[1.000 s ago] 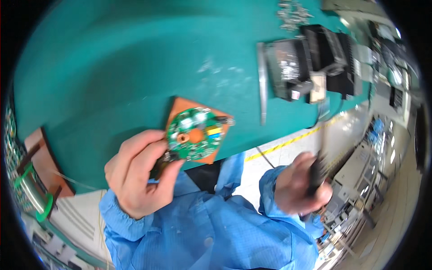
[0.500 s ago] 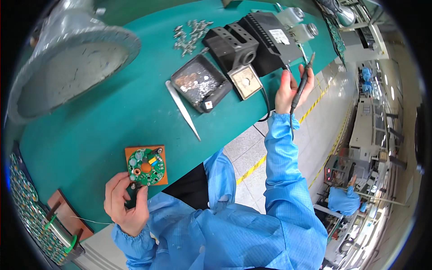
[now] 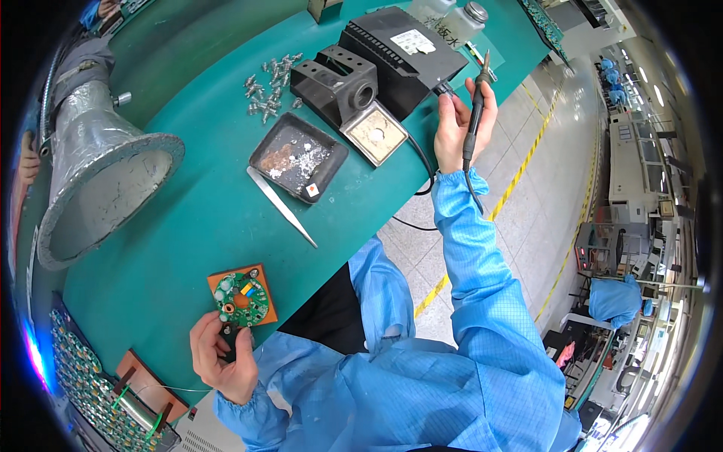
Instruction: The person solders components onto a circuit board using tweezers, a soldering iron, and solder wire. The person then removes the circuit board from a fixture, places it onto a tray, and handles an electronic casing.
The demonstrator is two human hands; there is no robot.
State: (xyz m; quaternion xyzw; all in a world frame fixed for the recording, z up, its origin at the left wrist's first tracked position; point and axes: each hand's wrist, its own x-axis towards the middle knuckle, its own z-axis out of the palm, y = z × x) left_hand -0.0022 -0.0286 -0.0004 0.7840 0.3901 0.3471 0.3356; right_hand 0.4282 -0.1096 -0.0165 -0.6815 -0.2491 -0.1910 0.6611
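Observation:
A soldering iron (image 3: pixel 475 120), tip up, rests in my right hand (image 3: pixel 458 132). That hand's thumb and a finger reach a small black knob or plug (image 3: pixel 443 89) on the front of the black soldering station (image 3: pixel 410 56). Near the table's front edge, my left hand (image 3: pixel 226 361) closes thumb and fingers around a small black part (image 3: pixel 229 331), partly hidden by the fingers. This part adjoins the round green circuit board (image 3: pixel 252 307), which lies on an orange-brown square block (image 3: pixel 263 282). Whether it is fixed to the board, I cannot tell.
White tweezers (image 3: pixel 282 207) lie beside a black tray (image 3: pixel 331 162) of residue. Behind are the iron's stand (image 3: pixel 324 83), loose metal parts (image 3: pixel 260 98) and a lidded bottle (image 3: pixel 463 24). A silvery fume hood (image 3: pixel 98 166) stands left, above a solder reel (image 3: pixel 139 413) and several boards (image 3: pixel 90 384).
My view has shifted, so the table things sit differently in it. My right hand's thumb and finger have come onto the station's knob or plug. My left hand stays at the board.

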